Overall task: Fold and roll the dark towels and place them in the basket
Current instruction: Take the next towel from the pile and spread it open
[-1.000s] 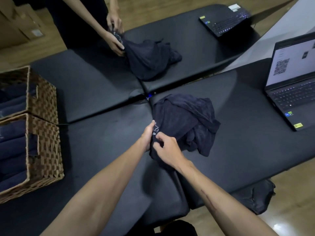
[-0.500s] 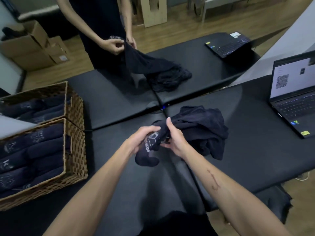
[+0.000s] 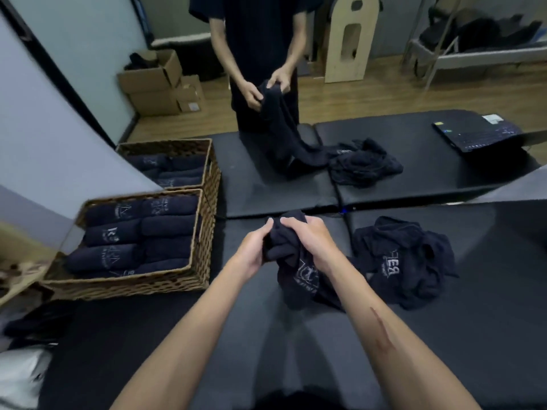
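Wood-plank floor (image 3: 384, 96) runs across the back, pale grey wall (image 3: 44, 113) on the left. Cardboard boxes (image 3: 159, 84) stack in the corner, a pale wooden arched panel (image 3: 352, 39) leans upright beyond them, and a metal-framed cot (image 3: 473, 51) sits far right. Black padded tables (image 3: 414, 179) fill the foreground under dim, even light.

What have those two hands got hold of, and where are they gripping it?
A dark towel. The left hand and right hand both grip its bunched upper end, lifted off the table; the rest hangs down.
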